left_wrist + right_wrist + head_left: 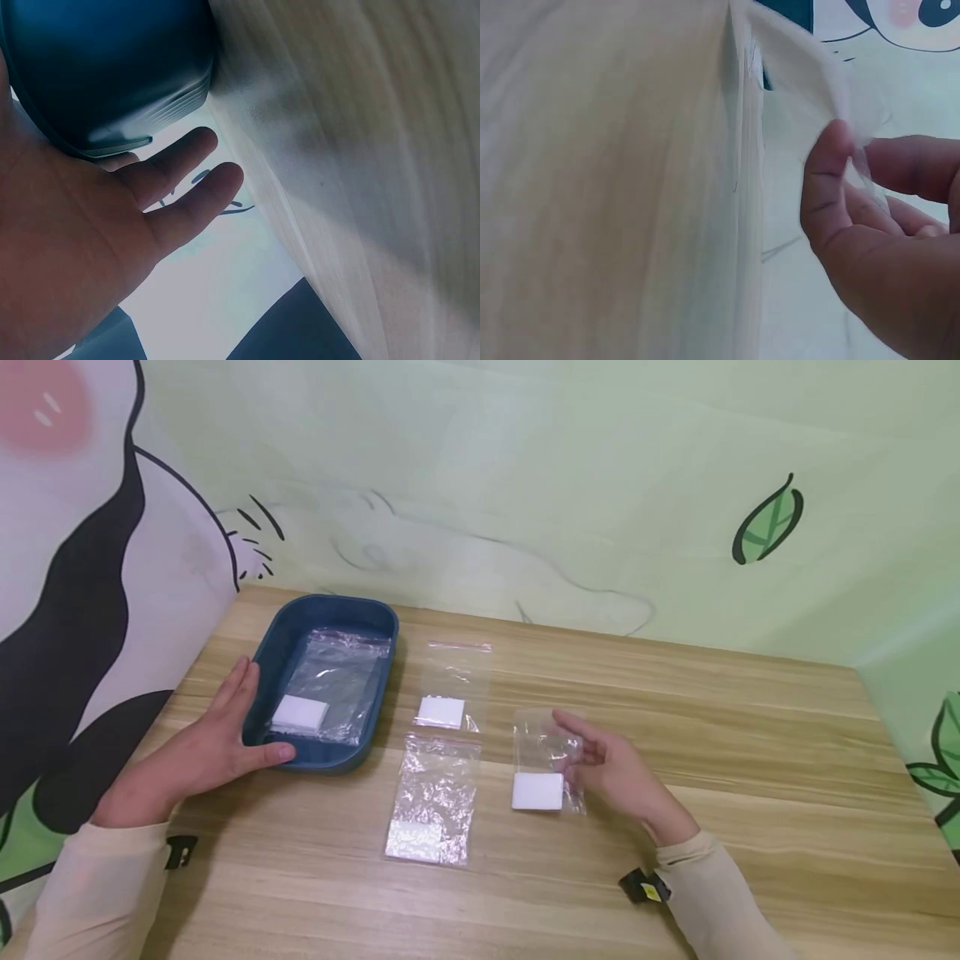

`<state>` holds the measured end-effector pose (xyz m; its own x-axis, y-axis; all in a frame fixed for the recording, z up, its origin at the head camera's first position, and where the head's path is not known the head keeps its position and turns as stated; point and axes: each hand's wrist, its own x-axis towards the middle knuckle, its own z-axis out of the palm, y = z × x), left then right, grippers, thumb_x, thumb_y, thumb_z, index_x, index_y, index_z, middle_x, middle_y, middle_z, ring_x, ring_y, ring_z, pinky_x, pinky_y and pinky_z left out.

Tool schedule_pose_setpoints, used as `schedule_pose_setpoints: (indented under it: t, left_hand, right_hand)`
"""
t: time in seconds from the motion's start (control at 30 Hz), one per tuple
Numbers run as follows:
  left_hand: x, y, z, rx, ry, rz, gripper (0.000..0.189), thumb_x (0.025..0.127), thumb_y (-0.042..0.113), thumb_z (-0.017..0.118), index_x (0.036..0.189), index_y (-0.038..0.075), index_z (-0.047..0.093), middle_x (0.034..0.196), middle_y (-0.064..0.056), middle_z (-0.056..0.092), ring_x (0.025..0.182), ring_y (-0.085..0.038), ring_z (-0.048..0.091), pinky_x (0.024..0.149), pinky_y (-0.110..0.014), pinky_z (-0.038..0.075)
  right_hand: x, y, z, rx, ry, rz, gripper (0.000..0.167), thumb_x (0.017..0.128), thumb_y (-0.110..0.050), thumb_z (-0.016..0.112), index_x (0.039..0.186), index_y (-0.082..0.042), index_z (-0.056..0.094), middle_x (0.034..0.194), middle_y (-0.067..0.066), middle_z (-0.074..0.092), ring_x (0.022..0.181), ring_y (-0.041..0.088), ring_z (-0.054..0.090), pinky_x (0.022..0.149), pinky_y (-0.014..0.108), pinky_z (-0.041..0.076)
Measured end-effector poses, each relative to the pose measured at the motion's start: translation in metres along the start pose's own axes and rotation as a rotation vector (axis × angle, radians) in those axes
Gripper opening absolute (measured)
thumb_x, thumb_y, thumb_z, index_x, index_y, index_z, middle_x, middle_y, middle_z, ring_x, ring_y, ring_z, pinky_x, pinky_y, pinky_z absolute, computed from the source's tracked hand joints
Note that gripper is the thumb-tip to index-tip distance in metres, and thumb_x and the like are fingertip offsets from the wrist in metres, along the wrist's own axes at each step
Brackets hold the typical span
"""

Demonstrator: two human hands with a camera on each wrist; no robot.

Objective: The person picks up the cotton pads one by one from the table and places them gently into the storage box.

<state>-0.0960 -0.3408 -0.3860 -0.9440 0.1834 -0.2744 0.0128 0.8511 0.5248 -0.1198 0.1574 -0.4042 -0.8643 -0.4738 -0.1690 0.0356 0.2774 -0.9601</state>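
At centre-right of the head view, we are observing the right hand (pixel 618 772) pinching a small, clear plastic bag (pixel 543 739) between thumb and fingers; a white rectangular piece (pixel 537 792) is occupying its lower left corner. At left, we are seeing the left hand (pixel 202 747) bracing a dark blue, rounded rectangular tray (pixel 330 767), fingers straight, thumb apart at the near rim. Inside, a similar bag (pixel 345 677) is lying flat. Mid-frame, we are noting two more filled bags (pixel 442 781) lying on the light wood-grain table (pixel 750 752).
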Motion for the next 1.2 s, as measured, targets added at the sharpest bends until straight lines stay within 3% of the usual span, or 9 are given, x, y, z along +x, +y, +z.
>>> schedule_pose_setpoints:
  t: [0.2,0.5,0.7,0.8,0.9,1.0,1.07,1.2]
  left_hand:
    - [-0.001,0.000,0.000,-0.013,0.001,0.003,0.126,0.088,0.052,0.074,0.155,0.000,-0.020,0.161,-0.019,-0.030,0.145,-0.058,0.002,0.103,-0.075,0.025]
    - [-0.002,-0.002,0.000,-0.001,0.004,-0.005,0.126,0.089,0.054,0.073,0.155,0.001,-0.020,0.161,-0.019,-0.030,0.144,-0.059,0.004,0.102,-0.075,0.026]
    - [-0.002,-0.003,0.000,-0.006,0.003,-0.009,0.126,0.089,0.054,0.073,0.156,0.002,-0.020,0.161,-0.018,-0.030,0.144,-0.058,0.002,0.103,-0.076,0.025]
    - [-0.001,-0.003,0.001,-0.006,0.007,-0.006,0.126,0.089,0.054,0.073,0.156,0.001,-0.020,0.161,-0.019,-0.030,0.145,-0.058,0.002,0.103,-0.075,0.025]
    - [0.000,-0.002,0.001,-0.001,0.008,-0.003,0.125,0.089,0.054,0.073,0.156,0.001,-0.019,0.161,-0.019,-0.029,0.145,-0.058,0.003,0.103,-0.075,0.025]
    - [0.001,-0.002,0.001,-0.004,0.008,-0.001,0.125,0.090,0.053,0.072,0.155,0.000,-0.019,0.161,-0.019,-0.030,0.145,-0.057,0.002,0.103,-0.075,0.025]
    - [0.001,-0.002,0.001,-0.006,0.008,0.003,0.124,0.090,0.053,0.073,0.155,0.000,-0.019,0.161,-0.019,-0.030,0.145,-0.057,0.002,0.104,-0.075,0.025]
    - [0.001,-0.002,0.001,-0.007,0.011,0.009,0.125,0.090,0.053,0.073,0.155,0.000,-0.019,0.161,-0.018,-0.030,0.145,-0.057,0.001,0.104,-0.074,0.024]
  right_hand:
    - [-0.001,-0.004,0.002,0.064,0.036,-0.059,0.075,0.084,0.023,0.053,0.154,0.001,0.037,0.152,0.019,0.046,0.097,0.024,0.068,0.081,0.030,0.057]
    - [-0.001,-0.019,0.003,0.139,0.143,-0.045,0.065,0.087,0.018,0.045,0.149,0.000,0.047,0.146,0.016,0.054,0.087,0.017,0.062,0.070,0.024,0.053]
    - [0.000,-0.029,0.003,0.241,0.177,-0.042,0.059,0.093,0.014,0.049,0.150,-0.001,0.045,0.142,0.014,0.057,0.097,0.016,0.069,0.073,0.025,0.057]
    - [0.002,-0.033,0.004,0.295,0.186,-0.029,0.061,0.094,0.015,0.044,0.152,-0.003,0.043,0.147,0.013,0.053,0.098,0.016,0.071,0.065,0.020,0.053]
    - [0.003,-0.035,0.006,0.301,0.205,-0.023,0.062,0.096,0.014,0.041,0.154,-0.008,0.042,0.154,0.008,0.046,0.072,0.005,0.064,0.052,0.015,0.042]
    - [0.005,-0.037,0.006,0.290,0.218,-0.036,0.063,0.097,0.013,0.040,0.156,-0.011,0.040,0.158,0.004,0.041,0.053,0.002,0.042,0.047,0.015,0.032]
    - [0.006,-0.038,0.007,0.283,0.220,-0.047,0.062,0.099,0.012,0.039,0.157,-0.011,0.039,0.158,0.003,0.040,0.050,0.004,0.034,0.046,0.016,0.030]
    - [0.009,-0.044,0.009,0.291,0.220,-0.062,0.064,0.098,0.012,0.038,0.158,-0.011,0.036,0.158,0.001,0.040,0.056,0.005,0.036,0.050,0.016,0.033]
